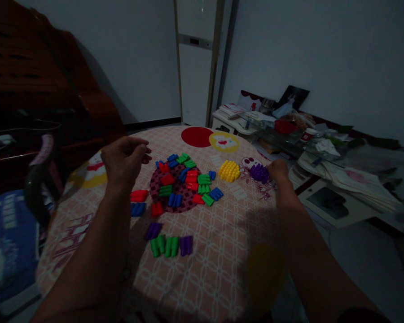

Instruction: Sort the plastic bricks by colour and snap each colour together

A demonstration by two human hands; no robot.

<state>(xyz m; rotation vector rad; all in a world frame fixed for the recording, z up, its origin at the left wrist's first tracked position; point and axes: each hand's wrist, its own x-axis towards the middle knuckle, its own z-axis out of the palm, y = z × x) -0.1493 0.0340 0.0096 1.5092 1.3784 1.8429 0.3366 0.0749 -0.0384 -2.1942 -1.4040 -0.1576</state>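
My left hand (126, 159) is raised over the left side of the table, its fingers curled in toward the thumb; whatever they hold, if anything, is hidden. My right hand (278, 170) is closed at the right edge of a knobbly purple cluster of plastic pieces (260, 173), its fingertips mostly out of sight. Left of that sits a similar yellow cluster (229, 171). Red, green and blue plastic blocks with rounded ribs, among them a green block (165, 191), lie scattered mid-table. Closer to me is a short row with green blocks (171, 246) and a purple block (186, 245).
A patterned cloth covers the round table (215, 269). At the right, a cluttered glass-topped cabinet (269, 125) stands along the wall. A chair (38, 179) and a wooden bench (87, 98) are on the left. Behind the table rises a tall white appliance (195, 76).
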